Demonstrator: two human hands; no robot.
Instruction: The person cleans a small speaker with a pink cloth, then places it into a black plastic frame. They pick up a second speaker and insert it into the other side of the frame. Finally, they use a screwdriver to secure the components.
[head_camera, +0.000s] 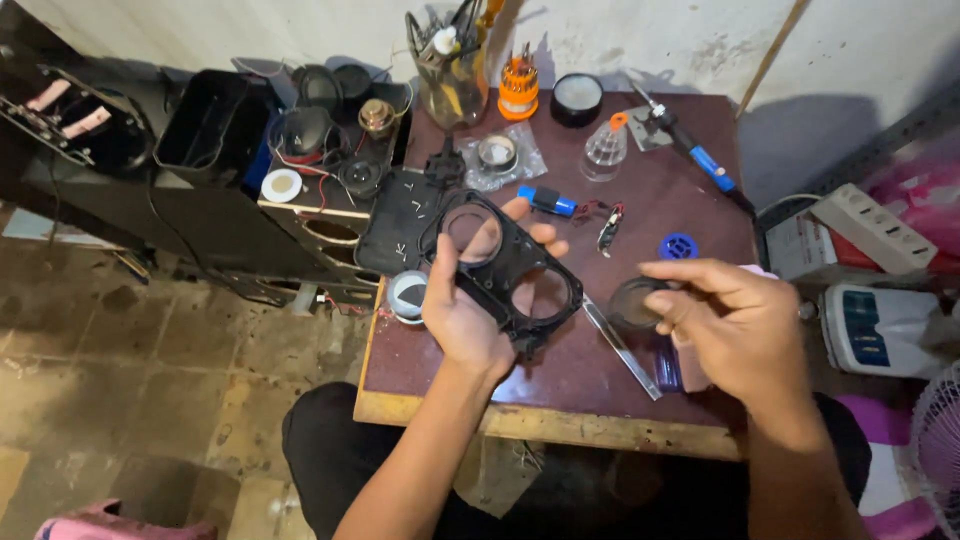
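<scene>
The black plastic panel (505, 275) with its two round openings sits just left of the frame's centre, lifted clear of the table and gripped by the left hand (470, 310). Thumb hooked over the near edge, fingers showing through and behind the upper-left opening, so that hand is closed on the panel. Its long axis runs diagonally, from upper left of the frame down to lower right, and the face is tilted up towards the camera.

To the right of centre, the right hand (725, 320) pinches a dark round ring (632, 303) between thumb and fingertips, close to the panel's lower-right opening but apart from it.

My read: a ring like this goes in best held flat to the opening, with the panel kept steady by the rim, not the thin bridge between the holes.

Just below the panel, a metal ruler (622, 348) lies slanted on the maroon table (420, 370). Further up the frame: a blue and black cylinder (547, 200), a blue-handled soldering iron (700, 155), an orange screwdriver set (518, 90). A roll of tape (407, 295) peeks out at the table's left edge.
</scene>
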